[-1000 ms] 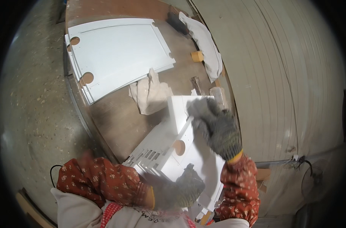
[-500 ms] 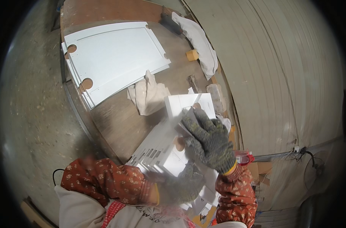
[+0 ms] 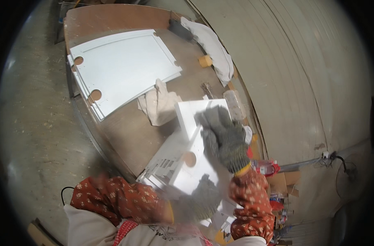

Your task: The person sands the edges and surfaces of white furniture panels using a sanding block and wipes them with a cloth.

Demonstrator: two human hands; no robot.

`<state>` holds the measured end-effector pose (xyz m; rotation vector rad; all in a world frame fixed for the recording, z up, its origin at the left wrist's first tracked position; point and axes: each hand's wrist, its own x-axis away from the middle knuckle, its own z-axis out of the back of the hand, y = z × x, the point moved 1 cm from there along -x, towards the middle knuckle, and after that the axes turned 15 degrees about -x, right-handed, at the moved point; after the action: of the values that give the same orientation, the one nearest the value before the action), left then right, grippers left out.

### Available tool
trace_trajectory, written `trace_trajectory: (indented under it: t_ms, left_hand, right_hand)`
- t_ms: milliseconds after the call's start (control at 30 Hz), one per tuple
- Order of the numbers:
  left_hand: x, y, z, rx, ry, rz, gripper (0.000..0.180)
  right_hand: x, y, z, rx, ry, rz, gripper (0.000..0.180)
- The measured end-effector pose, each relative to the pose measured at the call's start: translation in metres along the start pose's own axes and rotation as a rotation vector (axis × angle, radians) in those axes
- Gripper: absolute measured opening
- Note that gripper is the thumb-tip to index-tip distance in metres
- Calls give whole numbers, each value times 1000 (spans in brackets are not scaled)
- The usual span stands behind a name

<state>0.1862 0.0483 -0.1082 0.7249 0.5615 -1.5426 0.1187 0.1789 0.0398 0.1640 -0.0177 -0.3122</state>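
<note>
My right hand (image 3: 224, 139), in a dark grey knit glove with a yellow cuff, lies over the far part of a white panel (image 3: 185, 178) on top of a stack. Its fingers are stretched out along the surface, and the palm side is hidden. A round hole shows in the panel beside that hand. Nearer to me, my left hand (image 3: 199, 199), gloved alike, rests at the panel's near end. Its fingers are smeared by motion, so their grip is unclear. Slotted edges of several white boards (image 3: 164, 164) show at the stack's left side.
Large white panels (image 3: 121, 69) with round cut-outs lie on the far left of the wooden table (image 3: 125, 139). Between them and the stack is a crumpled beige cloth (image 3: 157, 104). A yellow block (image 3: 205, 61) and a long pale cloth bundle (image 3: 211, 45) lie along the right edge.
My right hand has shifted slightly down and left over the panel, its fingers closer together. The panel's far hole is covered now. My left hand stays near the same spot.
</note>
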Motion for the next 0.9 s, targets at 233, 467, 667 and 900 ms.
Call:
trace_trajectory:
  t_ms: [233,467,667,900]
  left_hand:
    - [10,38,-24,498,20,270,41]
    - [2,-56,55,426,180,-43,30]
    - [58,-153,28,786,-28,472,36]
    - [-2,-137,91,1305,-667,1003,21]
  right_hand:
    - [14,-7,-11,-225,98,-38,39]
    - [36,21,-1,46,179,-80,48]
    - [74,-4,9,-169,292,300,48]
    - [223,-29,-30,-127,312,-112,61]
